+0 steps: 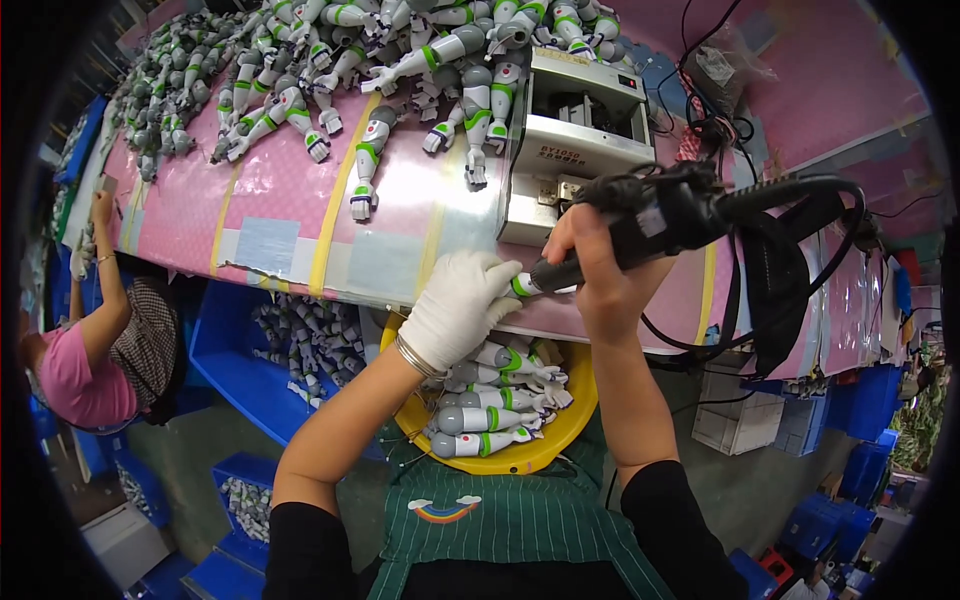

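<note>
White glove fabric covers the left hand (455, 305), whose thumb and fingers pinch 1 toy arm (524, 286); only a short white and green part shows past the fingertips. Just right of that grip, the bare right hand (605, 280) is wrapped around a black driver (650, 230), its nose pointing at the toy arm. I cannot tell whether the bit is seated, or whether it touches at all.

The likeliest trouble is a slip: the 2 hands work very close together, so a bit leaving its seat could skid into the gloved fingers or scratch the plastic. Smooth plastic under slick fabric might also twist if the driver turns hard against it. Loose fabric near a spinning nose could snag.

Right of the grip, the thick cable (790, 187) loops back toward the bench (290, 185); a tug there could tilt the driver off line. Below the grip sits the yellow tub (583, 405), so a dropped toy arm could land among those inside.
</note>
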Tool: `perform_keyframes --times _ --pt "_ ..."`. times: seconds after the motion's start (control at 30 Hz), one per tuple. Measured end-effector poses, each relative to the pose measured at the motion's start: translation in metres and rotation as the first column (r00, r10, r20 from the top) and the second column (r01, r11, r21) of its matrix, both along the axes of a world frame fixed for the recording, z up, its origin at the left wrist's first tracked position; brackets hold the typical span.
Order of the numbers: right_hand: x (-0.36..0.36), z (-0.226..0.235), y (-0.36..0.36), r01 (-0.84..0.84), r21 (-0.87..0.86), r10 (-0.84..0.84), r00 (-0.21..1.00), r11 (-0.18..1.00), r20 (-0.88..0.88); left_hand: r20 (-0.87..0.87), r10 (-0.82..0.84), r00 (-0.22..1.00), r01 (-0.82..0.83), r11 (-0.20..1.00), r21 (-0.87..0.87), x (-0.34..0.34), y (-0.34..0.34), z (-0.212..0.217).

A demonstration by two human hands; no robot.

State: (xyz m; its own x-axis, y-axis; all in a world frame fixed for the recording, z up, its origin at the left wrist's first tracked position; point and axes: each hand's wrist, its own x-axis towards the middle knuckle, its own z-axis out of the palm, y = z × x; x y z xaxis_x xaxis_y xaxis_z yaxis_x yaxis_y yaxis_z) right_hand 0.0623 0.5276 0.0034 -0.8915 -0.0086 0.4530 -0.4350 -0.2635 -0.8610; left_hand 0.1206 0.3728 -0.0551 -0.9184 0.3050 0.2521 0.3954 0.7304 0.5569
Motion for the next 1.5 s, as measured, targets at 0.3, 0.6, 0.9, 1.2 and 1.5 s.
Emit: perform_keyframes --times 0.3,0.6,0.9,1.2,1.5 --pt "0.005 -0.005 -0.003 -0.111 -0.023 0.11 0.993 0.994 -0.035 -0.025 0.005 1.0 -0.004 0.999 0.036 -0.001 0.001 -0.002" --pt "0.006 -0.008 -0.003 -0.063 0.009 0.064 0.992 0.998 -0.105 0.023 -0.009 1.0 0.009 1.0 0.02 -0.005 0.0 -0.001" --pt "0.015 0.002 -0.021 0.211 0.011 -0.212 0.977 0.977 0.024 -0.012 -0.011 1.0 0.012 1.0 0.023 -0.006 -0.002 0.0" --pt "0.006 0.053 0.003 0.027 -0.098 -0.037 0.994 0.995 -0.106 0.213 -0.274 0.938 0.264 0.961 0.076 0.026 -0.028 0.043" --pt "-0.035 0.06 -0.01 0.184 0.042 -0.173 0.968 0.982 -0.179 -0.456 -0.004 0.89 -0.261 0.815 -0.517 -0.117 -0.166 0.008"
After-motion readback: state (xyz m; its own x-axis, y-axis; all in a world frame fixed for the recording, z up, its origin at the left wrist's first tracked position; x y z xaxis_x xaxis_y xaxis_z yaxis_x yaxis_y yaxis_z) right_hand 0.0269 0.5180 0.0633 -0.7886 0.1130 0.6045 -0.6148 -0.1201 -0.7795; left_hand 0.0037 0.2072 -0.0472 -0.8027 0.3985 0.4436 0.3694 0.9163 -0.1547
